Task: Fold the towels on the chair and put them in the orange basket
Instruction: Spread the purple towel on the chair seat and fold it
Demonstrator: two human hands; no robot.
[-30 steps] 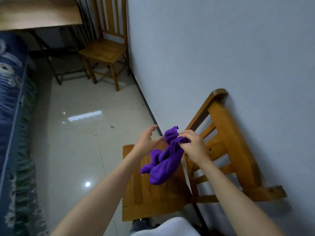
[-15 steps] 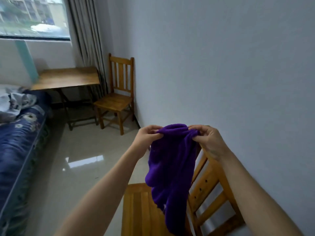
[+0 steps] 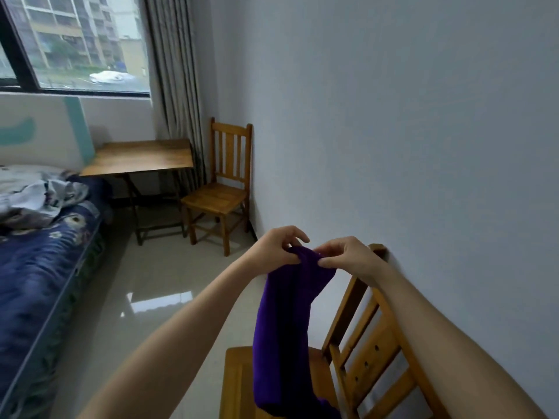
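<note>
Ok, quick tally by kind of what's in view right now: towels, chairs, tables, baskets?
Towels: 1, the purple towel, pinched at its top edge by the left hand and the right hand
Chairs: 2, the near chair and the far chair
Tables: 1, the wooden table
Baskets: 0 in view
Total: 4

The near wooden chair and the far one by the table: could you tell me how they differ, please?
The far chair has a bare seat; the purple towel, pinched by left hand and right hand, hangs before the seat of the near chair. The far chair shows whole, legs included; the near chair is cut off by the frame's edge. Both are light wood with slatted backs, along the same wall.
</note>
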